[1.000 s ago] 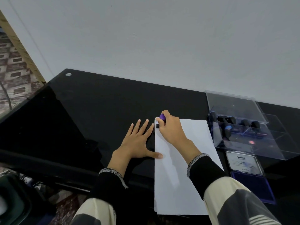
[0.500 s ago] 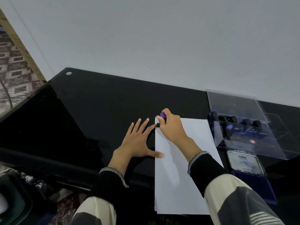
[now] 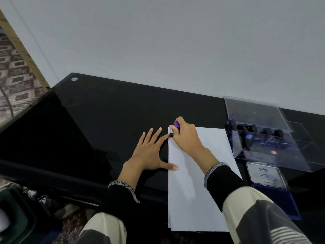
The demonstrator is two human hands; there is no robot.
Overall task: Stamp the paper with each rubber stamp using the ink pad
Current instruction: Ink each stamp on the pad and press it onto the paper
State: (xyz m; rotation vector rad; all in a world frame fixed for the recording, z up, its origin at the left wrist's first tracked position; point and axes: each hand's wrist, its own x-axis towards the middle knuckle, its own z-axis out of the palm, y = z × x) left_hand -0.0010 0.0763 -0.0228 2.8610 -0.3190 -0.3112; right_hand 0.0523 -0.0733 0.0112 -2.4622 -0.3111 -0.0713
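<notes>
Paper (image 3: 197, 182), one white sheet, lies on the black counter (image 3: 105, 120) and serves as landmark. Right hand (image 3: 186, 136), fingers curled, grips one purple-topped rubber stamp (image 3: 175, 127) at the sheet's far left corner, its dark base on the paper beside a faint mark. Left hand (image 3: 149, 152), fingers straight and spread, lies flat along the sheet's left edge, thumb tip on the paper. Right of the sheet stand one clear stamp box (image 3: 263, 138), lid raised, holding several dark stamps too crowded to count, and one open blue ink pad (image 3: 270, 189) nearer the person. Compared with half a second earlier, both hands hold the same places.
</notes>
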